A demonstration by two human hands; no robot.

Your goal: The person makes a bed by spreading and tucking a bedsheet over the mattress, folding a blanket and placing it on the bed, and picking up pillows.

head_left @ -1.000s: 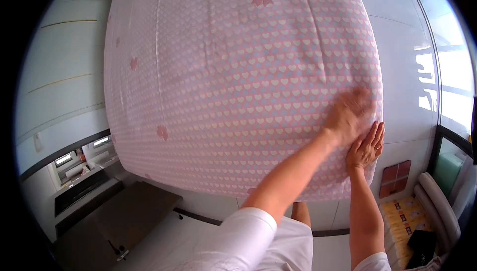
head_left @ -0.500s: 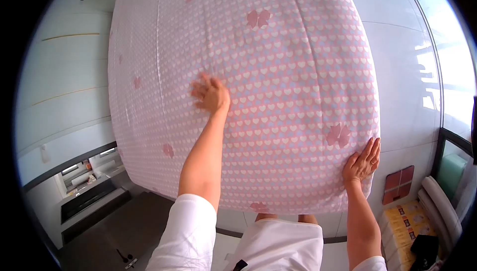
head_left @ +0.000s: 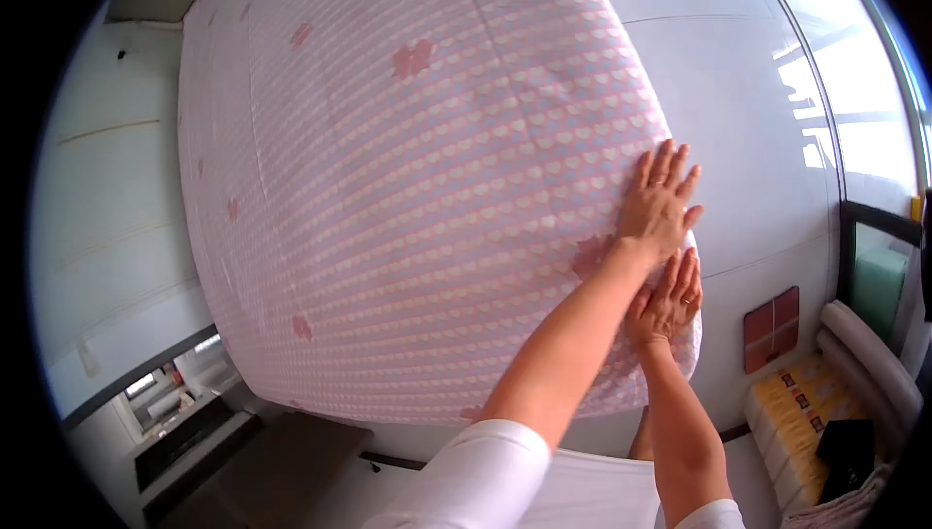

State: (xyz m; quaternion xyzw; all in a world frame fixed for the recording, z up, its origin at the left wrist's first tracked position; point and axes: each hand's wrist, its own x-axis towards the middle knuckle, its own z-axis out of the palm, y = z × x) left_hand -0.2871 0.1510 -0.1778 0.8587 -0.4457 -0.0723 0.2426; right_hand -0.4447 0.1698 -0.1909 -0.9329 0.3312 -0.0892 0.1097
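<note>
Home bdrm, per lg. bed (head_left: 388, 180) w/ pink heart-print sheet (head_left: 466, 247) & bright window (head_left: 874, 82).

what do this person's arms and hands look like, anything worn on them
The left arm and right arm are bare below short, plain white sleeves. No gloves, watch or bracelet shows. The left hand wears a thin ring; the right hand wears one too, both too small to make out in detail.

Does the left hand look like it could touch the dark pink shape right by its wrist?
Probably yes: the left hand is empty, and the dark pink shape lies beside its wrist on the cover. Only its own forearm seems partly over it.
</note>
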